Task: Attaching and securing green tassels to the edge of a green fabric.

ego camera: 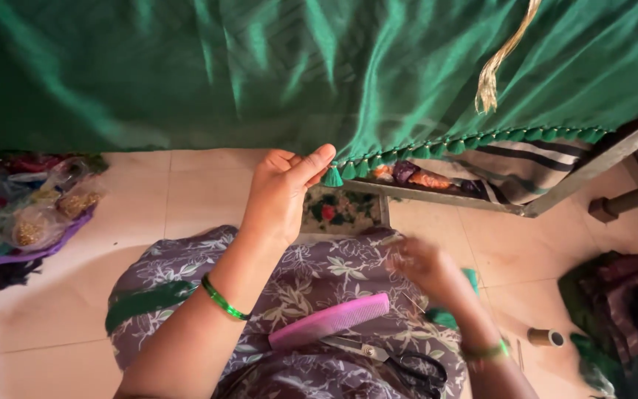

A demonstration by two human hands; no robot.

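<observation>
Pinching the edge of the green cloth [378, 66], the left hand [282, 193] holds it between the thumb and the curled fingers [317, 161]. The pinch sits right next to the first little green tassel [332, 177], which hangs just beside the thumb tip.

The right hand [430, 267] is lower down, over the lap. It is blurry, so I cannot tell if its fingers are spread or squeezed on something. A thin needle or pin [412, 301] seems to stick out just below those fingers, but it is too small to be sure.

What could go wrong? The cloth looks shiny and slippery, so it may slide out of the pinch if the hold gets loose. A sharp point could poke the left thumb, because the thumb sits so close to the tassel. The pink comb [330, 320] and the scissors [396, 362] lie on the lap between the two wrists, and they could slip off onto the floor if the knees move.

The tassel points straight down, its fat end at the bottom. The row of tassels [474, 140] runs away from the left fingers, up and to the right, along the cloth's edge. A gold tassel [492, 74] hangs down farther along that way.
</observation>
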